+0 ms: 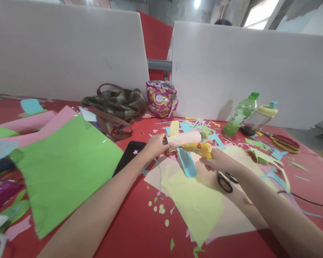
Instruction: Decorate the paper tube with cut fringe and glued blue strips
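My left hand point(156, 144) is closed round the end of a rolled pink paper tube point(185, 138), held level above the red table point(140, 229). A yellow paper piece point(174, 128) sticks up from the tube and a blue paper piece point(187, 162) hangs below it. My right hand point(218, 160) grips a yellow glue gun point(201, 148), its nozzle pointing left against the underside of the tube.
Black-handled scissors point(225, 182) lie under my right wrist on yellow point(197, 204) and cream paper. A black phone point(129, 154), large green sheet point(67, 168), plaid bag point(117, 104), snack packet point(160, 98), green bottle point(240, 114), a second bottle point(260, 116) and red scissors point(282, 141) surround the spot. White partitions stand behind.
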Available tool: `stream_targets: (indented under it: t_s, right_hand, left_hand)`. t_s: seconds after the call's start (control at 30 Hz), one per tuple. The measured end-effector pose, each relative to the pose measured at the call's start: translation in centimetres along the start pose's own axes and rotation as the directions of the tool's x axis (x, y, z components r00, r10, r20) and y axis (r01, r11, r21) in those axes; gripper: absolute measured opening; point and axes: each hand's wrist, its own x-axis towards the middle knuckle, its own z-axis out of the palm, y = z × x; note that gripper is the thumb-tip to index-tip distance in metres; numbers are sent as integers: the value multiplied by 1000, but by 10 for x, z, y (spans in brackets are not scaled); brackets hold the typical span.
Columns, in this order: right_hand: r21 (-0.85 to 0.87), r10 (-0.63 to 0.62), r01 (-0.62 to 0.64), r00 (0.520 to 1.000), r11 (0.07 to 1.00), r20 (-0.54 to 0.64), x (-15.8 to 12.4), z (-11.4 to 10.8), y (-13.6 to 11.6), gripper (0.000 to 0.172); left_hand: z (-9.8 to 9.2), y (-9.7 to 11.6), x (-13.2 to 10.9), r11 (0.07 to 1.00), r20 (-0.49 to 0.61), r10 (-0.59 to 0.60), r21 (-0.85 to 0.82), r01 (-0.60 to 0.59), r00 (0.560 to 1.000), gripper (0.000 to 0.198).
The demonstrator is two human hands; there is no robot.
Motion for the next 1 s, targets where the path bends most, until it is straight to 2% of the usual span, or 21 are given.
stream_targets:
  t_s: [0.63, 1.0]
  right_hand:
    - [-61, 46, -47, 999, 997, -21, -2, -13, 9, 29]
    - [-170, 114, -126, 991, 977, -76, -8, -20, 8, 19]
  left_hand:
    - [0, -3, 1, 1000, 2, 25, -10, -25, 1000, 48]
    - [0, -4, 1, 999, 2, 24, -21, -24, 1000, 44]
